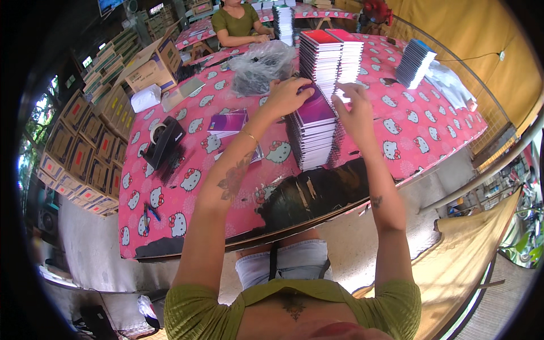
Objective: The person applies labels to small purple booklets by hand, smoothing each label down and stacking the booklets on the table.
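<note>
Both arms outstretched; left hand palm-down, right hand fingers curled.

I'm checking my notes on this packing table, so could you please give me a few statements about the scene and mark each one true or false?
1. Both hands are on the purple-covered stack of notebooks. True: the left hand rests on its top and the right hand is at its far edge.
2. The table has a plain white cloth. False: the cloth is pink with white cartoon cats.
3. A black tape dispenser sits left of the stack. True.
4. The taller stack behind has a green top cover. False: its top is red.
5. Nobody else is at the tables. False: a person in a green top sits at the far end.
</note>
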Demonstrator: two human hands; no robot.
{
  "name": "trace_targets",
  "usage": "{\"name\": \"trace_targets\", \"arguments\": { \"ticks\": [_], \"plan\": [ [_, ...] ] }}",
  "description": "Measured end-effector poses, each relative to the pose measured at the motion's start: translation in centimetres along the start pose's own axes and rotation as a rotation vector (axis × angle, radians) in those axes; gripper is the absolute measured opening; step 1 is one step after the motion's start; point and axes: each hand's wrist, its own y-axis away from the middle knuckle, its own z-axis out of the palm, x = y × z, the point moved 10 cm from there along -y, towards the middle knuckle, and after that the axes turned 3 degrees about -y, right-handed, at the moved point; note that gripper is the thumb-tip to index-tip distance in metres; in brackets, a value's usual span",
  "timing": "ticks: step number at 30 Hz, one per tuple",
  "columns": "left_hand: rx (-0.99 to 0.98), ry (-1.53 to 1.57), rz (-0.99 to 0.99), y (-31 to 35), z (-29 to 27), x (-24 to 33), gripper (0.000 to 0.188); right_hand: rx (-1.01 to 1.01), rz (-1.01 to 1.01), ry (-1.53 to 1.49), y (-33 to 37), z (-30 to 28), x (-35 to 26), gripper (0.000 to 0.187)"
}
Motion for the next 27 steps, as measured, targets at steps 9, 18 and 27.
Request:
{"name": "trace_targets", "arguments": {
  "ticks": [9, 18, 27],
  "plan": [
    [0.177, 0.180, 0.009, 0.6, -2.4, -0.2, 0.031, 0.017, -0.303, 0.259, 5.7, 6.5, -7.9, 0.021],
    [-0.094, -0.301, -0.119, 21.3, -4.6, -7.2, 0.028, 0.025, -0.275, 0.071, 7.0, 4.3, -10.9, 0.033],
    [0.014, -0.402, 0.023, 27.0, -0.6, -9.1, 0.042, -0.418, -0.091, -0.434, 16.8, 12.1, -11.3, 0.031]
  ]
}}
